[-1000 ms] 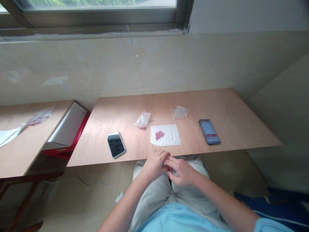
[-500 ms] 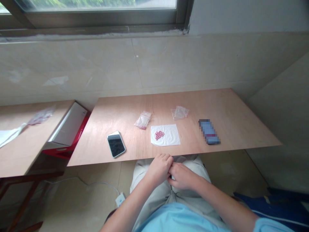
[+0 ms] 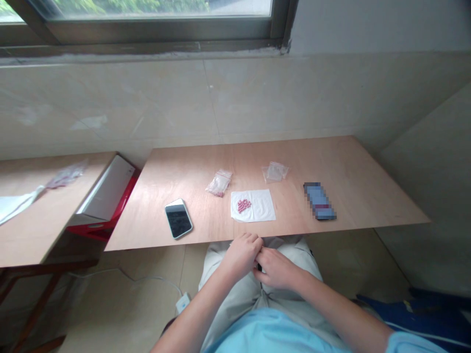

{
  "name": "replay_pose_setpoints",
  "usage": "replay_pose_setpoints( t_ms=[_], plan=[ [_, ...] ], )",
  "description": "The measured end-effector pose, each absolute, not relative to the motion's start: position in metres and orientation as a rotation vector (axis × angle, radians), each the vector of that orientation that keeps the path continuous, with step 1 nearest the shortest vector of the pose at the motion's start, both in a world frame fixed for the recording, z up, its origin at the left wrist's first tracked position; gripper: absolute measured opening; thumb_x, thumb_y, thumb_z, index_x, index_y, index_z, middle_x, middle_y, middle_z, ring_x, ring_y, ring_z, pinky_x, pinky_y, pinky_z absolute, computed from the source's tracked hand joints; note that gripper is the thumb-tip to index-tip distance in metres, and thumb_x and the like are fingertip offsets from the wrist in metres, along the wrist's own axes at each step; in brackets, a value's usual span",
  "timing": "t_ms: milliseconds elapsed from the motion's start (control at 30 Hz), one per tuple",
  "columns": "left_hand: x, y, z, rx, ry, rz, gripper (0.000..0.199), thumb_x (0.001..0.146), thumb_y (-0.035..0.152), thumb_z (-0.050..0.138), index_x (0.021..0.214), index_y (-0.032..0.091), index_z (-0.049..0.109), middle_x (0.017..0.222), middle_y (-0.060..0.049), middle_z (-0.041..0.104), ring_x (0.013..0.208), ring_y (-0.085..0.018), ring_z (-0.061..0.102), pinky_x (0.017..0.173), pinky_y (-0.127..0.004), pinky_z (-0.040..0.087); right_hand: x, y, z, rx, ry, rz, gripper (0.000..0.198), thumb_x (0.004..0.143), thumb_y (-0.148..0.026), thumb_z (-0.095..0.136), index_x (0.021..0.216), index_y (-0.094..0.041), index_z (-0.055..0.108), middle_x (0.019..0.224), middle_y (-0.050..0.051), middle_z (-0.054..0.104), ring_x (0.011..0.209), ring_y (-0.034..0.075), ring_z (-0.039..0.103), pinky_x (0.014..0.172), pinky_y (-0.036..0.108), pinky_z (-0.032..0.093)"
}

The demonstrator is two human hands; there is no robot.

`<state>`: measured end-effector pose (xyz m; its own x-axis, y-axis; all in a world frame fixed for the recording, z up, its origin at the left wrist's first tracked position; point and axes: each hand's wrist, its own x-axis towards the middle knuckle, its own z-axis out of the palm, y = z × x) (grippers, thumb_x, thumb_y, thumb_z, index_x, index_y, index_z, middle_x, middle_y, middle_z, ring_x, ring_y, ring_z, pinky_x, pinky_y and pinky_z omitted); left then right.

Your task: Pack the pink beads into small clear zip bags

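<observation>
My left hand and my right hand rest together over my lap, touching, just below the table's front edge. Both have their fingers curled in; a small dark spot shows between them, and what they hold, if anything, is hidden. Beyond them on the table lies a white tissue with a cluster of small red beads on its left half. Behind the tissue is a clear zip bag with red beads at its lower end. Some clear plastic bags lie further right.
A phone with a pale rim lies at the table's left, another phone, pixelated, at its right. A second table stands on the left, with a red crate in the gap. A power strip is on the floor.
The view has shifted very slightly. My hands stay together, and nothing on the table has moved.
</observation>
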<state>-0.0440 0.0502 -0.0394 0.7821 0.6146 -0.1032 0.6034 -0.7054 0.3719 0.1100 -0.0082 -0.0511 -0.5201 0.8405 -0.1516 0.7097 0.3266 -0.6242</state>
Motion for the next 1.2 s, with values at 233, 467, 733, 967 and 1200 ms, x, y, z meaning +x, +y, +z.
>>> replay_pose_setpoints(
  t_ms=[233, 467, 733, 967, 1200],
  plan=[
    [-0.059, 0.065, -0.039, 2.459, 1.013, 0.166, 0.015, 0.078, 0.011, 0.062, 0.088, 0.019, 0.056, 0.090, -0.006, 0.064, 0.087, -0.023, 0.061, 0.074, -0.031, 0.043, 0.115, -0.003, -0.043, -1.231, -2.243, 0.918, 0.036, 0.088, -0.016, 0.057, 0.124, -0.017, 0.058, 0.126, 0.013, 0.064, 0.115, 0.027, 0.062, 0.097, 0.039, 0.052],
    [-0.086, 0.092, -0.035, 2.213, 1.196, 0.485, 0.010, 0.091, 0.030, 0.061, 0.093, 0.021, 0.058, 0.087, -0.001, 0.065, 0.077, -0.017, 0.062, 0.069, -0.027, 0.044, 0.133, 0.010, -0.040, -1.114, -1.988, 0.810, 0.054, 0.091, -0.010, 0.048, 0.142, -0.028, 0.051, 0.144, 0.008, 0.055, 0.122, 0.022, 0.061, 0.098, 0.036, 0.054],
    [-0.098, 0.146, -0.052, 2.265, 1.417, 0.880, 0.015, 0.091, 0.033, 0.063, 0.098, 0.021, 0.057, 0.092, -0.003, 0.065, 0.084, -0.020, 0.062, 0.078, -0.031, 0.046, 0.165, 0.071, -0.067, -1.387, -1.699, 0.760, 0.023, 0.094, -0.019, 0.053, 0.109, -0.020, 0.070, 0.105, 0.006, 0.073, 0.078, 0.016, 0.068, 0.065, 0.026, 0.053],
    [-0.090, 0.174, -0.089, 2.227, 1.466, 0.931, 0.008, 0.085, 0.016, 0.057, 0.088, 0.021, 0.052, 0.084, -0.003, 0.059, 0.077, -0.020, 0.058, 0.070, -0.030, 0.044, 0.143, 0.130, -0.094, -1.536, -1.833, 0.550, 0.023, 0.087, -0.010, 0.058, 0.103, -0.020, 0.072, 0.104, 0.007, 0.073, 0.093, 0.019, 0.067, 0.085, 0.029, 0.051],
    [-0.091, 0.176, -0.096, 2.269, 1.401, 0.959, 0.011, 0.084, 0.011, 0.054, 0.088, 0.021, 0.053, 0.084, -0.003, 0.059, 0.080, -0.020, 0.057, 0.073, -0.031, 0.043, 0.129, 0.136, -0.101, -1.696, -1.890, 0.455, 0.017, 0.090, -0.017, 0.062, 0.103, -0.023, 0.072, 0.108, 0.005, 0.070, 0.095, 0.018, 0.067, 0.084, 0.026, 0.048]
  ],
)
